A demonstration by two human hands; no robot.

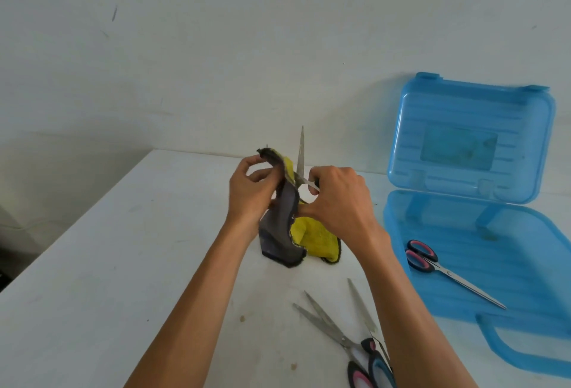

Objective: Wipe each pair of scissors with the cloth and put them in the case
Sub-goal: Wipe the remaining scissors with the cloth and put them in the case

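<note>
Upright between both hands point(251, 193), scissors point(300, 153) touch the cloth point(282, 217).

On the counter point(108, 264), the open case point(482, 264) sits right with one pair of scissors point(445, 270) inside; two more pairs point(349, 335) lie nearer, the cloth point(287, 233) centre

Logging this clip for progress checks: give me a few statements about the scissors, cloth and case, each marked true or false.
1. The blue case lies open, lid up. True.
2. The case is still empty. False: one pair with pink-and-black handles lies in its bottom half.
3. The right hand holds a pair of scissors blade up. True.
4. The cloth lies flat, untouched. False: the left hand has it in its grip, against the blade.
5. More scissors wait on the table. True.
</note>
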